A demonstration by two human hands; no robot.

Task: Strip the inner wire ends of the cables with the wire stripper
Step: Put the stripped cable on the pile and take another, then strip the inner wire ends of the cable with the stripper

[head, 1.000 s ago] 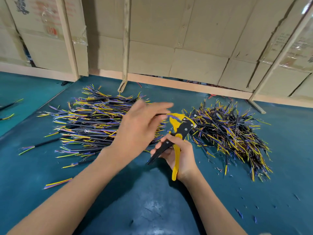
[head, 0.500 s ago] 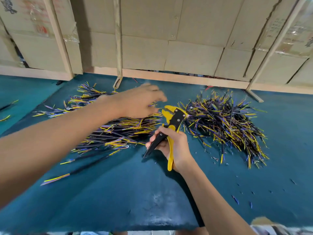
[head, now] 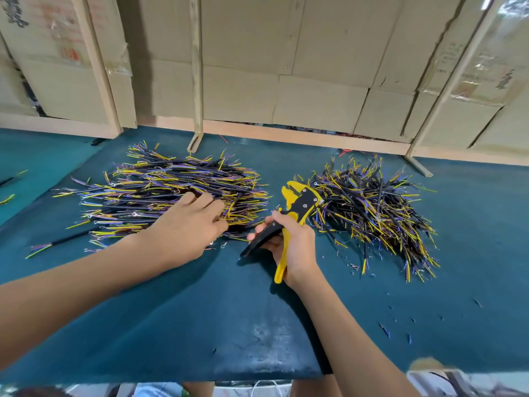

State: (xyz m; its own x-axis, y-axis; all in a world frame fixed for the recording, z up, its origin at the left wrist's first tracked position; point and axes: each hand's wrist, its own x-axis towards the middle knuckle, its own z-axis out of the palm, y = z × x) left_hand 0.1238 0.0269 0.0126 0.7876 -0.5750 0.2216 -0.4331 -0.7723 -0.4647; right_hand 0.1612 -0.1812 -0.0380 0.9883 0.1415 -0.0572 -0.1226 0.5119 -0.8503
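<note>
Though gripped, yellow-black wire stripper (head: 297,202), handles splayed.

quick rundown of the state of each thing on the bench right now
left hand: fingers resting on the left cable pile, grip hidden
left cable pile: lying roughly parallel on the mat
right hand: grips the wire stripper handles
wire stripper: held up off the mat, no cable in it
right cable pile: jumbled heap
mat: scattered with insulation bits

Two bare forearms, no sleeves in view, left hand (head: 183,227) ungloved, right hand (head: 296,245) ungloved, no rings visible
</note>
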